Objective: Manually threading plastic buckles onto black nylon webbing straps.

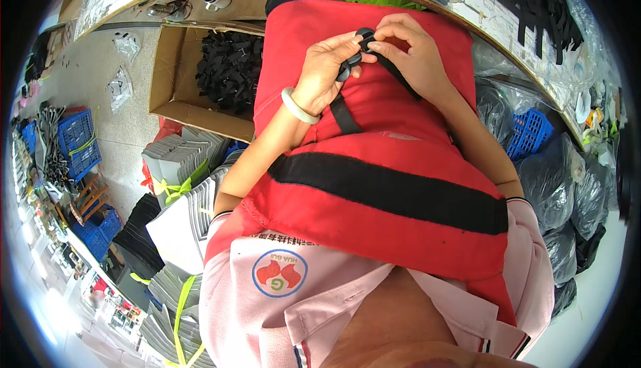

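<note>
Between 12 and 1 o'clock of the view, the two hands nearly meet over the red apron (374, 118); the left hand (322, 66) pinches small black fittings (344, 71) between thumb and fingers, a pale bracelet (300, 106) round its wrist; the right hand (414, 46) closes thumb and forefinger on their upper end; fingers cover part of them, so their shape, perhaps buckles, is hard to tell; one black strap (344, 114) hangs below the left hand toward 6 o'clock; another strap (398, 78) slants toward 4 o'clock beneath the right; a cardboard box (176, 64) of black pieces (229, 68) stands between 10 and 11; grey stacks (189, 158) lie at 9; dark plastic bags (549, 182) sit near 3.
</note>
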### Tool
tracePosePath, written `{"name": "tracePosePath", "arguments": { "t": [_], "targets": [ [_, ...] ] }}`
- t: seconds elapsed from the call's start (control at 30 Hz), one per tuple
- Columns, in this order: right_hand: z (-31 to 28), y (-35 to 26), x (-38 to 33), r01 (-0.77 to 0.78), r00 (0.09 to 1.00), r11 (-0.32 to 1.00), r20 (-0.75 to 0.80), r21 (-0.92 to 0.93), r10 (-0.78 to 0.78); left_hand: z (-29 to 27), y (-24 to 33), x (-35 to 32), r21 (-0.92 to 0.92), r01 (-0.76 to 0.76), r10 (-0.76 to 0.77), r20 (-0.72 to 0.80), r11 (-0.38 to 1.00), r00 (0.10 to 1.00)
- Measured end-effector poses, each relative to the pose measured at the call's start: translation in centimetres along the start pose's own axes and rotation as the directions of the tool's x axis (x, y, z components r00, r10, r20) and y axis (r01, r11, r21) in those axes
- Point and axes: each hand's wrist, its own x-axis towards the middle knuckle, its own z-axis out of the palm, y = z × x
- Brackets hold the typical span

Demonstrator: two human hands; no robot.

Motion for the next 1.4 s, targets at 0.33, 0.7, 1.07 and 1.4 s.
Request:
{"name": "tracePosePath", "arguments": {
  "t": [0.33,0.7,1.07,1.4],
  "targets": [
    [-0.4,-3.8,-0.5,-0.108,0.987,0.926,-0.074,0.361,0.144,1.5,0.2,-0.2,0.221,-0.204,0.209,0.005,0.954,0.978],
    [-0.7,-2.1,-0.6,-0.462,0.887,0.817,0.153,0.346,0.437,1.3,-0.4,-0.5,0.412,-0.380,0.401,0.037,0.828,0.915],
    [1.2,-2.2,-0.8,-0.315,0.937,0.761,0.060,0.567,0.343,1.1,-0.3,-0.5,0.357,-0.471,0.498,0.017,0.807,0.867],
    [0.8,-2.5,-0.7,-0.333,0.937,0.775,0.096,0.538,0.336,0.6,0.0,-0.7,0.475,-0.470,0.515,0.040,0.744,0.856]
  ]
}}
